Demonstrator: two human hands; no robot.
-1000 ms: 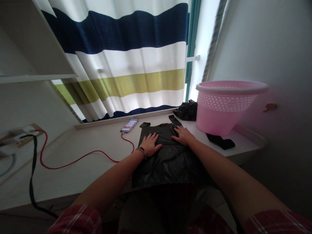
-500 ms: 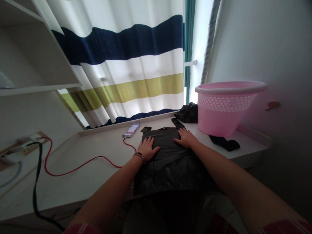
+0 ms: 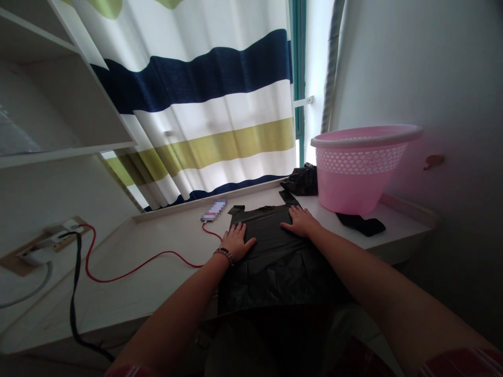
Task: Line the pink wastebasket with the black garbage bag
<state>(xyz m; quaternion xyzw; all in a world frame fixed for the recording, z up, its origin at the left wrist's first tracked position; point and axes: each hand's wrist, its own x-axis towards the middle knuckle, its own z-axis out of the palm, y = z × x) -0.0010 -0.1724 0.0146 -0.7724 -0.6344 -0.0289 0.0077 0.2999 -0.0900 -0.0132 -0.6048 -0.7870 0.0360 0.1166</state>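
Observation:
A black plastic bag with two handle loops lies spread on the white desk, its near end hanging over the front edge. On the bag's left side my left hand rests flat with fingers spread, a beaded bracelet at the wrist. My right hand lies open on the upper right part of the bag, thumb stretched toward the middle. Both palms press on the plastic, and neither hand grips it.
A pink basket stands at the right, with a black cloth strip by its base. Behind it sits a crumpled black bag. A phone on a red cable lies left of the spread bag. Sockets are at far left.
The camera view has shifted slightly. Both hands stay flat in nearly the same places on the black plastic bag.

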